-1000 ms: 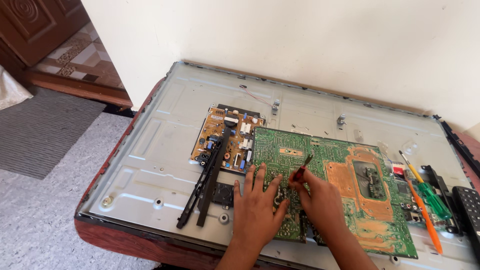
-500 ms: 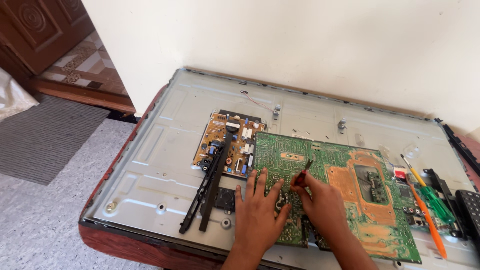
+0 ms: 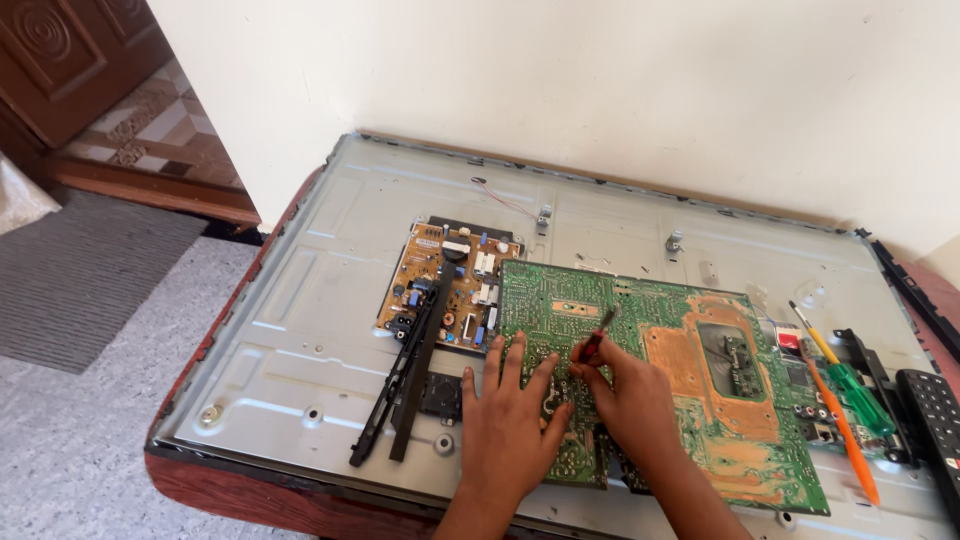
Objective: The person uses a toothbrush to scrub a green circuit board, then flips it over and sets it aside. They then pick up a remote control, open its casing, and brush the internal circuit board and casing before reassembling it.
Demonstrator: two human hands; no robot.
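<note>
**Two hands on a big green circuit board**

A large grey metal panel [image 3: 330, 300] lies flat on a red-brown table [image 3: 230, 490], and it holds everything like a shallow tray. On it sit a small brown circuit board [image 3: 455, 275], a big green circuit board [image 3: 700, 400], and two long black plastic strips [image 3: 405, 380].

The green board lies near the front edge, right of the middle. Its long side runs left to right, and it is turned a bit, so its right end sits nearer than its left end.

The left hand [image 3: 510, 425] lies flat on the near left part of the green board, with its fingers spread wide. The right hand [image 3: 630, 400] is just beside it, with its fingers pinched around a thin tool with a red and black handle [image 3: 598, 335]. The tool is tilted, with its top end pointing far and to the right. Its tip is hidden by the fingers, so I cannot tell what it touches.

At the right edge lie a green screwdriver [image 3: 850, 390], an orange tool [image 3: 840, 425] and a black remote [image 3: 935, 415]. The remote is cut off by the picture edge. Small parts on the boards are too tiny to make out.
</note>
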